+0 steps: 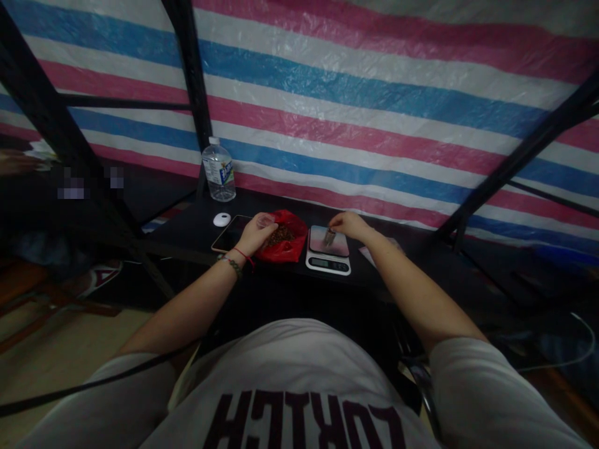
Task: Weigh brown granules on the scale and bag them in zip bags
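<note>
My left hand (pixel 255 234) is closed on a small clear plastic piece, perhaps a cup or lid (pixel 265 219), above the left side of a red plastic bag (pixel 292 251). The bag lies open, with brown grains (pixel 281 234) inside. To its right stands a white digital kitchen scale (pixel 314 267) with a small display along its front. My right hand (pixel 350 224) pinches the top of a small clear container (pixel 329 237) at the scale's plate. Blur hides what is in the container and whether it touches the plate.
A smartphone (pixel 228 236) lies left of the bag, beside a white oval case (pixel 221 219). A clear plastic bottle (pixel 219 171) stands behind them. Whitish paper or a packet (pixel 369 254) lies under my right forearm. Another person's hand (pixel 19 162) shows at far left.
</note>
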Motion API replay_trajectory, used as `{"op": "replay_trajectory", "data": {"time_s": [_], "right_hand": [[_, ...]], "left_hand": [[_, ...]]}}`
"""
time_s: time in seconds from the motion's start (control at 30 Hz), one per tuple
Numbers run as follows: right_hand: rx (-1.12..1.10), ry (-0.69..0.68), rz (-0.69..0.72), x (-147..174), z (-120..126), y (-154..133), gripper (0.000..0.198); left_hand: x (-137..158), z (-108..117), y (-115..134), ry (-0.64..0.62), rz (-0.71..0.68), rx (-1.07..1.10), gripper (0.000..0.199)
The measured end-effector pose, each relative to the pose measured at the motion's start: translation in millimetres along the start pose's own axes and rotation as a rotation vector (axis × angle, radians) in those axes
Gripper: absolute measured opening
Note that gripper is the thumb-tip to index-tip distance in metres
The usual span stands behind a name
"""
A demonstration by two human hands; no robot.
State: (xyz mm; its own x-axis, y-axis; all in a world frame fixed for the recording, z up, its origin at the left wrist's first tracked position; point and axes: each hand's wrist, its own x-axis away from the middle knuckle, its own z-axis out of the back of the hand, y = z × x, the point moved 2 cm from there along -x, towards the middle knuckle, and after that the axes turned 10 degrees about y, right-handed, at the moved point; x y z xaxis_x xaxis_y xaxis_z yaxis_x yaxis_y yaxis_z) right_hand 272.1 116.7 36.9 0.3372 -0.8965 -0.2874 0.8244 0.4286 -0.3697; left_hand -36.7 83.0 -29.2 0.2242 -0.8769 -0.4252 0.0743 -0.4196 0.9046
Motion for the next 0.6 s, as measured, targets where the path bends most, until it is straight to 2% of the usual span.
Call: {"op": "replay_trajectory", "data": {"time_s": [0.2,0.37,0.6], "right_hand": [[-0.054,-0.026,0.026,1,-4,4,0.017],[-0.048,0.039,0.018,5,-2,10,0.021],[0.036,0.048,0.073,16,-2,4,0.022]], "left_hand": [[1,1,2,0.013,0.021,-0.009,0.027],[0,1,1,0.008,0.020,-0.007,0.027],[0,0,0,0.001,0.015,-0.022,0.026]]}}
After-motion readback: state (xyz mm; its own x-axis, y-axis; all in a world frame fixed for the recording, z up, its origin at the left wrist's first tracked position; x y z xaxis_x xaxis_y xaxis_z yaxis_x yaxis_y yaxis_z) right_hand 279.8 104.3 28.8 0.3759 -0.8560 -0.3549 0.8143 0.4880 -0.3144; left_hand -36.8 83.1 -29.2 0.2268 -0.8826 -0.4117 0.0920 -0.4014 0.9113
